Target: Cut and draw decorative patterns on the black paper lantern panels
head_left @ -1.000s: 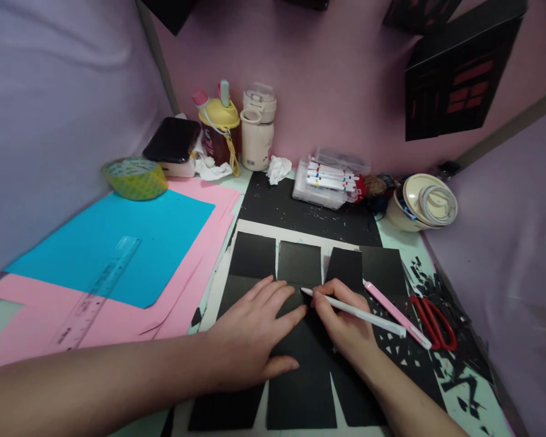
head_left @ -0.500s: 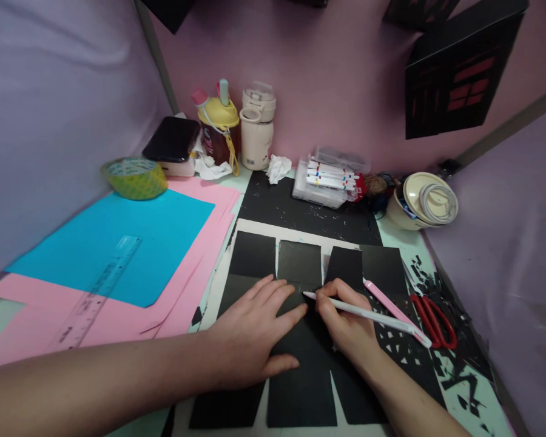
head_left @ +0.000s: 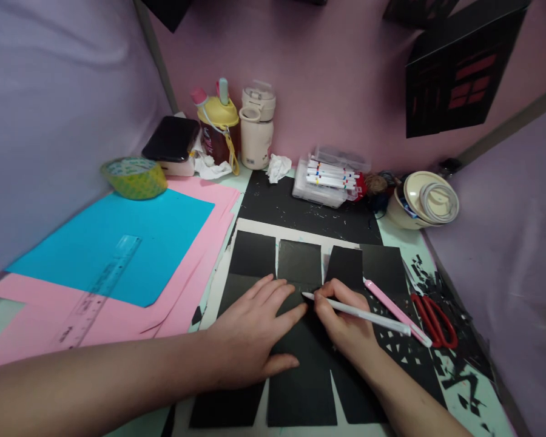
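A sheet of black card (head_left: 300, 388) with slits cut between its flaps lies on a pale board (head_left: 204, 340). My left hand (head_left: 257, 334) rests flat on the card, fingers spread. Just to its right, my right hand (head_left: 346, 309) grips a white pen (head_left: 368, 315) whose tip touches or nearly touches the card by my left fingers. A pink craft knife (head_left: 395, 311) lies beside the right hand, on the black card. Further right are red-handled scissors (head_left: 434, 321), their blades partly hidden. Small pale cut-outs show in the card near my right wrist.
Black paper scraps (head_left: 468, 382) litter the right side. On the left, a clear ruler (head_left: 102, 285) lies across blue paper (head_left: 164, 243) and pink paper (head_left: 182, 297), near a tape roll (head_left: 134, 178). Bottles (head_left: 257, 142), a pen case (head_left: 323, 182) and a cream container (head_left: 423, 200) stand at the back.
The white pen's back end has swung slightly left and down, while its tip stays at nearly the same spot. My left hand has not moved.
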